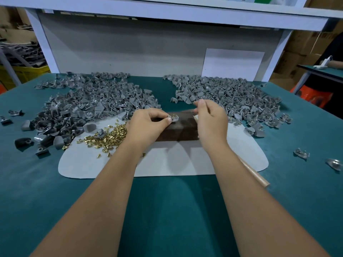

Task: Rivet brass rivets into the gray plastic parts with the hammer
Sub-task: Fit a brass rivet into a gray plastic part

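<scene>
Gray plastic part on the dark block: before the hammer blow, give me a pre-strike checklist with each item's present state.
1. Gray plastic part sits on the dark block: ok.
2. Brass rivet stands in the part: ok; how deep it sits, cannot tell.
3. Left hand pinches the part to steady it: ok.
4. Right hand holds the hammer: not ok; it is above the block and grips no tool.
5. Hammer within reach: only a wooden handle shows by the right forearm; head hidden, cannot tell.
6. Loose rivets at hand on the pale mat: ok.

Head view, looking forward-down, close over green table [37, 182].
</scene>
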